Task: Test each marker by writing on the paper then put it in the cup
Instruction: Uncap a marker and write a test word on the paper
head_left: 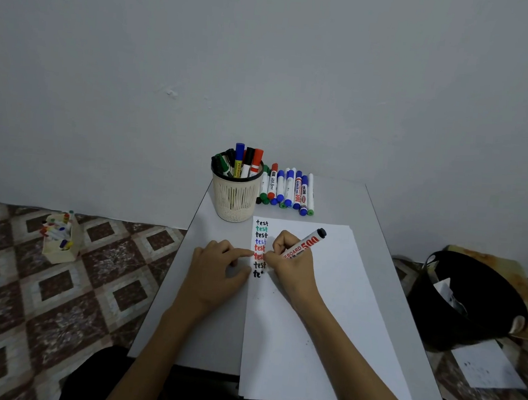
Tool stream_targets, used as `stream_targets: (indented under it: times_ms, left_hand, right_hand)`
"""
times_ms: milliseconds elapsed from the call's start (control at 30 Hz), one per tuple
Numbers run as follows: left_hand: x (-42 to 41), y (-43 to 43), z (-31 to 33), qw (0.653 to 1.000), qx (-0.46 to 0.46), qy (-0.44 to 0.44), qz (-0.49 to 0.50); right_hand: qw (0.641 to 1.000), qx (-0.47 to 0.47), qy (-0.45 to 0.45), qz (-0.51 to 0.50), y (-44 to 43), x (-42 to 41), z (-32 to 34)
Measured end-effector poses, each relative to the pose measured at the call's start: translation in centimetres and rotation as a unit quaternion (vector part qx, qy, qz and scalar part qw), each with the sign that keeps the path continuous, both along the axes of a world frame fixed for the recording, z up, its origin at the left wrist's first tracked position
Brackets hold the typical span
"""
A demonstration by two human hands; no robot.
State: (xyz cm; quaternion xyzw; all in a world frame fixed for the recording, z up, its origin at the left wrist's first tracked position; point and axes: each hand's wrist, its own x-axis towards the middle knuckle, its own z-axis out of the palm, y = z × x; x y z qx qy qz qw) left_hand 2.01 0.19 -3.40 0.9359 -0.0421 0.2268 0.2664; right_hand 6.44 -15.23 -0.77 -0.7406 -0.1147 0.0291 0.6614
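The marker (304, 243) in use, a white plastic barrel with red lettering and a black end cap pointing up and to the right, is gripped in the right hand (289, 262), whose fingers are curled tight around its lower barrel; its tip is hidden behind the fingers, down at the sheet beside a half-written black "te". The paper (319, 316), a smooth white rectangular sheet, lies flat on a pale grey table (209, 338) with its near edge hanging slightly past the table's front. Down its left margin runs a column of the word "test" in black, green, black, blue, red, red and black. The left hand (218, 272) rests palm down on the table at the sheet's left edge, fingers loosely spread and holding nothing, the index fingertip touching the paper near the red words. Behind the sheet stands the cup (235, 197), a cream plastic holder tapering toward its base, with slotted walls and a dark rim, holding several upright markers with blue, black, red and green caps. Just to its right, a row of loose markers (289, 189) lies side by side on the table, mostly white barrels with blue, green and red caps. On the patterned tile floor to the left is a small cream box (61, 239) of coloured items; to the right sits a round black bin (471, 301).
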Motion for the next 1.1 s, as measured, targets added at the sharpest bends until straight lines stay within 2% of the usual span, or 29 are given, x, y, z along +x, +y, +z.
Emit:
stream_targets:
  times_ms: [333, 700, 867, 1033, 1100]
  left_hand:
    - [0.05, 0.0, 0.04, 1.0, 0.005, -0.003, -0.003]
    - [-0.21, -0.13, 0.34, 1.0, -0.001, 0.007, -0.004]
    - [-0.27, -0.13, 0.42, 1.0, 0.0, 0.006, -0.008]
    - [-0.36, -0.33, 0.53, 1.0, -0.011, 0.013, -0.007]
    - [-0.46, -0.33, 0.69, 0.999, -0.035, 0.017, -0.009]
  right_hand:
    - [1.0, -0.008, 0.008, 0.013, -0.04, -0.02, 0.01]
    - [1.0, 0.016, 0.005, -0.017, -0.04, 0.23, -0.17]
    - [1.0, -0.006, -0.01, 0.001, -0.07, 0.07, -0.31]
    - [0.999, 0.024, 0.015, 0.02, -0.14, 0.35, -0.15]
    - [0.996, 0.081, 0.041, 0.014, -0.4, 0.35, -0.02]
